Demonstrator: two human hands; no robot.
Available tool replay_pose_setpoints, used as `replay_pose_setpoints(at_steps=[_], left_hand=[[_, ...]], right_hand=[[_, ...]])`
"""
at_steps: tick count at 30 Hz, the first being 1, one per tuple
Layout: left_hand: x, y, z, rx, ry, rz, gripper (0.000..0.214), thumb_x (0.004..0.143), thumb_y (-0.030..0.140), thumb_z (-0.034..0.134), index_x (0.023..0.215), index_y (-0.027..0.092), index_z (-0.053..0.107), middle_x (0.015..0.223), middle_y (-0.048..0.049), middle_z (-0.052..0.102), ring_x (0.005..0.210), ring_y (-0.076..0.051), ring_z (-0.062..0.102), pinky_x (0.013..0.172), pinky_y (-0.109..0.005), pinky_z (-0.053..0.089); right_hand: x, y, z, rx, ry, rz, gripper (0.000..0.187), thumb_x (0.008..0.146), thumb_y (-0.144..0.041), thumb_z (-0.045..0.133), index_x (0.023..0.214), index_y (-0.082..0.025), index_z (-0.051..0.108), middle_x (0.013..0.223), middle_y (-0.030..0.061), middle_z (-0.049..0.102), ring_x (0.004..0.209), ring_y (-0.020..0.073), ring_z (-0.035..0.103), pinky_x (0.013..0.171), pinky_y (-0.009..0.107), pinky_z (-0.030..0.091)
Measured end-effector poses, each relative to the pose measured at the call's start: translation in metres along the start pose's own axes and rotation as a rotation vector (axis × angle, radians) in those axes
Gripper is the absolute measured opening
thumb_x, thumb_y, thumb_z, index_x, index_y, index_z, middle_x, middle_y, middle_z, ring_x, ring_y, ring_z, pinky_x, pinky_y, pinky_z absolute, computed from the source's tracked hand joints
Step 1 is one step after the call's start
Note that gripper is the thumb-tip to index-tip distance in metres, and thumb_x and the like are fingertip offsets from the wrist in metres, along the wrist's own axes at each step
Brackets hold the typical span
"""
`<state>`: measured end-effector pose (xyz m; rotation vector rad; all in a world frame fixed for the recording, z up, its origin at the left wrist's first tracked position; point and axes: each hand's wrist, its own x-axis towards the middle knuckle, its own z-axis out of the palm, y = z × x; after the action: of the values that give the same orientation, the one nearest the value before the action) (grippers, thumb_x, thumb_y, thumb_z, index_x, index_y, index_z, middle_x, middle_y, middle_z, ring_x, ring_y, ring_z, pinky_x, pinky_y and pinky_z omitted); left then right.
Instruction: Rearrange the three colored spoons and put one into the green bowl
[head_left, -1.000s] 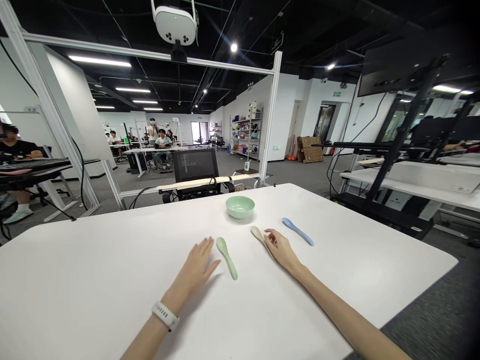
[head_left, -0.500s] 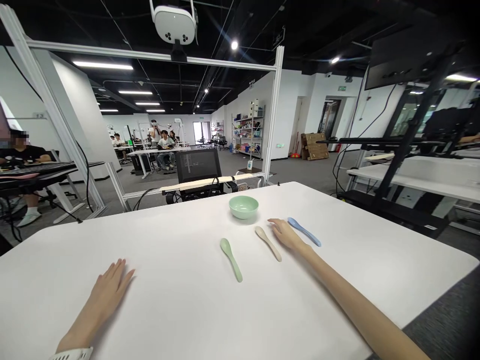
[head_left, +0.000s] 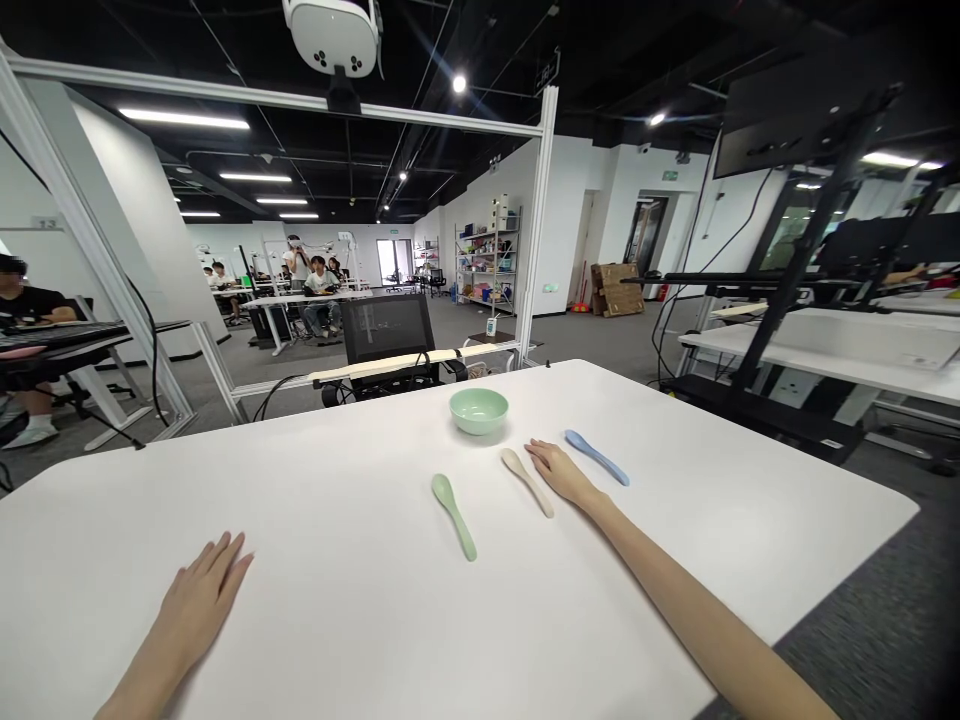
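A green bowl (head_left: 478, 412) stands upright toward the far side of the white table (head_left: 322, 580). Three spoons lie in front of it, handles toward me: a green spoon (head_left: 454, 516), a beige spoon (head_left: 527, 482) and a blue spoon (head_left: 597, 457). Between the beige and blue ones rests my right hand (head_left: 562, 470), fingers stretched out and holding nothing. Its fingertips lie close to the beige spoon's head. Over at the left, my left hand (head_left: 201, 592) lies flat on the tabletop, open, apart from every object.
Beyond the table's far edge are a metal frame (head_left: 534, 230) and a black office chair (head_left: 387, 328). A black stand (head_left: 787, 270) with a screen rises past the right edge. Other people sit and stand at desks farther back.
The whole view has shifted slightly, so things appear a little farther left. My right fingers look lower and flatter beside the beige spoon. The bowl and spoons keep their places on the table.
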<state>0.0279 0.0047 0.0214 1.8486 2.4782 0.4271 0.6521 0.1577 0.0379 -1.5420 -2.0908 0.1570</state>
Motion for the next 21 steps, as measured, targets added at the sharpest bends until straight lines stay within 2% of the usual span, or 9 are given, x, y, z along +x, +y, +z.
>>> replay_pose_setpoints(at_steps=[6, 10, 12, 15, 18, 21], left_hand=[[-0.001, 0.001, -0.001, -0.004, 0.014, 0.0, 0.086, 0.094, 0.057, 0.019, 0.155, 0.007, 0.053, 0.169, -0.0182, 0.045, 0.159, -0.037, 0.039, 0.129, -0.059, 0.031], [-0.003, 0.006, -0.004, -0.004, -0.015, -0.008, 0.086, 0.094, 0.057, 0.02, 0.157, 0.007, 0.05, 0.171, -0.0179, 0.042, 0.16, -0.036, 0.036, 0.131, -0.058, 0.029], [-0.004, 0.007, -0.005, -0.002, -0.024, -0.011, 0.086, 0.094, 0.056, 0.019, 0.157, 0.006, 0.049, 0.171, -0.0183, 0.042, 0.16, -0.036, 0.036, 0.131, -0.058, 0.028], [-0.003, 0.007, -0.006, 0.001, -0.019, -0.009, 0.087, 0.094, 0.055, 0.018, 0.157, 0.005, 0.049, 0.171, -0.0194, 0.042, 0.16, -0.038, 0.036, 0.13, -0.059, 0.028], [-0.002, 0.005, -0.003, -0.002, 0.0, 0.001, 0.085, 0.094, 0.055, 0.019, 0.156, 0.006, 0.051, 0.17, -0.0195, 0.044, 0.159, -0.038, 0.038, 0.129, -0.06, 0.029], [-0.001, 0.004, 0.0, 0.0, 0.019, 0.009, 0.084, 0.094, 0.055, 0.019, 0.154, 0.006, 0.052, 0.169, -0.0195, 0.046, 0.158, -0.038, 0.039, 0.128, -0.06, 0.031]], right_hand=[[-0.004, -0.019, -0.017, 0.018, 0.024, 0.048, 0.041, 0.101, -0.02, 0.044, 0.126, -0.01, 0.076, 0.141, 0.0217, 0.07, 0.137, 0.0326, 0.062, 0.119, 0.046, 0.044], [-0.018, -0.046, -0.028, 0.073, 0.063, 0.132, 0.036, 0.104, -0.033, 0.046, 0.117, -0.014, 0.073, 0.117, 0.0168, 0.077, 0.104, 0.0271, 0.072, 0.094, 0.036, 0.053], [-0.03, -0.061, -0.029, 0.093, 0.039, 0.167, 0.033, 0.101, -0.039, 0.053, 0.115, -0.015, 0.071, 0.105, 0.0131, 0.076, 0.089, 0.024, 0.071, 0.079, 0.033, 0.052], [-0.047, -0.077, -0.026, 0.113, -0.014, 0.189, 0.028, 0.094, -0.03, 0.059, 0.116, -0.016, 0.068, 0.092, 0.0072, 0.073, 0.078, 0.0206, 0.066, 0.068, 0.029, 0.045], [-0.053, -0.081, -0.028, 0.141, -0.014, 0.207, 0.026, 0.091, -0.023, 0.056, 0.113, -0.017, 0.068, 0.087, 0.0053, 0.07, 0.073, 0.0192, 0.062, 0.065, 0.028, 0.041], [-0.041, -0.078, -0.039, 0.146, 0.086, 0.167, 0.028, 0.092, -0.026, 0.053, 0.112, -0.016, 0.07, 0.09, 0.007, 0.071, 0.074, 0.0202, 0.061, 0.067, 0.029, 0.043]])
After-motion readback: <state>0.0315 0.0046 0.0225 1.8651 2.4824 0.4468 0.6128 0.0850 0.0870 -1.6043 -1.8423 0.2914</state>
